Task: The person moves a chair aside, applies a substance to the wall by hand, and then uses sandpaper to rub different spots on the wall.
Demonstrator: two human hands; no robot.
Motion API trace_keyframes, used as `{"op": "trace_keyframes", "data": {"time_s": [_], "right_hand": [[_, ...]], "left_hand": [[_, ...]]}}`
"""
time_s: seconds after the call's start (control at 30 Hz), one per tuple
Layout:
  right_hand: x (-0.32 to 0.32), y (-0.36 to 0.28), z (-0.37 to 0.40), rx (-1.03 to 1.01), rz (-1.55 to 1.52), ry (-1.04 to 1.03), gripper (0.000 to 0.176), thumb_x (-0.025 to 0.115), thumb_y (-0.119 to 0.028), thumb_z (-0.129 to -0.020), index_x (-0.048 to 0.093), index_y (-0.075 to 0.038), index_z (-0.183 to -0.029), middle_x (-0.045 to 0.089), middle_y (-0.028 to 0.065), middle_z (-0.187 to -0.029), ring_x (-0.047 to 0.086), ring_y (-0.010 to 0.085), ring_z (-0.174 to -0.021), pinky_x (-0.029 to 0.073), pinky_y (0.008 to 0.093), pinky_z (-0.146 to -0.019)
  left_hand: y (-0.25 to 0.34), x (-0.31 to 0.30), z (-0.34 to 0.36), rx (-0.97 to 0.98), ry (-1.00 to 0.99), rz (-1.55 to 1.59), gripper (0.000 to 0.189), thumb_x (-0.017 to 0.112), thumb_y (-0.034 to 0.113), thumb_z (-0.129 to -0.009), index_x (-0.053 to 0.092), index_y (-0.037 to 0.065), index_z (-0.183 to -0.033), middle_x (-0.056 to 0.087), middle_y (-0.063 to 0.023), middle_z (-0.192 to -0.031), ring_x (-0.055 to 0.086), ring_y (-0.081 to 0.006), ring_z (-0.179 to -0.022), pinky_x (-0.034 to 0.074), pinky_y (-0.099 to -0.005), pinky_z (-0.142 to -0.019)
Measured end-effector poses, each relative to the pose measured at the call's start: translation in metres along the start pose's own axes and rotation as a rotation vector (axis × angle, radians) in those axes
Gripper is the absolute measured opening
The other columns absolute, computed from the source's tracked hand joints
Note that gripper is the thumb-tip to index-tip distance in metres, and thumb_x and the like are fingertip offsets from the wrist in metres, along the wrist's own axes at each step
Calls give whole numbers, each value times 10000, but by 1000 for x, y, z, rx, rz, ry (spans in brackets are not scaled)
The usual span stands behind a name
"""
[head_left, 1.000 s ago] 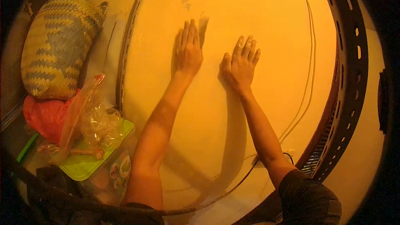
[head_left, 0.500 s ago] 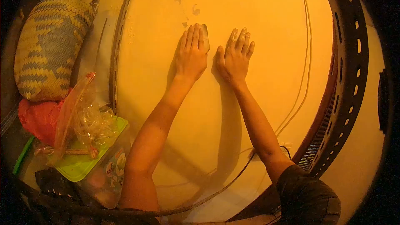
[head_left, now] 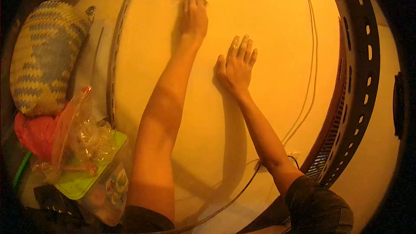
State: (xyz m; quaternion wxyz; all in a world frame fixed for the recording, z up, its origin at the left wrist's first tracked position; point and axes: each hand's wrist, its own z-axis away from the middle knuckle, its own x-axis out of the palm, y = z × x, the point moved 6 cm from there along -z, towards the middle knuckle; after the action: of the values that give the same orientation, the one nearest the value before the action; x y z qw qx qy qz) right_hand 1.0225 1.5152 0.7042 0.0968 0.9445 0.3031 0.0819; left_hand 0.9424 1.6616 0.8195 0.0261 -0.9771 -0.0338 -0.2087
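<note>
My left hand is high on the yellow-lit wall, its fingers held together and pressed flat over a thin greyish sheet that looks like sandpaper. Only a small edge of the sheet shows past the fingertips; the palm side is hidden. Lower and to the right, my right hand rests against the wall with its fingers apart, holding nothing. Pale, powdery smears cover some of its fingers.
A slotted dark metal upright curves along the right, and another slotted strip runs on the left. Cables hang down the wall. At left are a woven bag, a red bag, clear plastic and a green lid.
My left hand has slid up the wall with the sheet, covering the area where grey patches showed. My right hand stays on the wall, and the view has shifted slightly.
</note>
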Motion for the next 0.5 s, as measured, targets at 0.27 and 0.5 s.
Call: {"op": "trace_keyframes", "data": {"time_s": [0.27,0.5], "right_hand": [[0,-2,3,3,22,-21,775,424,-458,-983,313,58,-1550,237,336,-1614,168,448,-1536,63,599,-1237],[0,0,4,-10,-25,19,750,425,-440,-984,329,44,-1549,253,319,-1615,185,431,-1535,69,586,-1243]], "left_hand": [[35,-36,26,154,-170,60,460,444,100,-1036,433,-48,-1471,340,-272,-1590,428,-405,-1431,435,-428,-1151],[26,-23,96,250,-244,-96,545,533,91,-975,415,-52,-1488,382,-202,-1591,363,-318,-1489,372,-428,-1203]]}}
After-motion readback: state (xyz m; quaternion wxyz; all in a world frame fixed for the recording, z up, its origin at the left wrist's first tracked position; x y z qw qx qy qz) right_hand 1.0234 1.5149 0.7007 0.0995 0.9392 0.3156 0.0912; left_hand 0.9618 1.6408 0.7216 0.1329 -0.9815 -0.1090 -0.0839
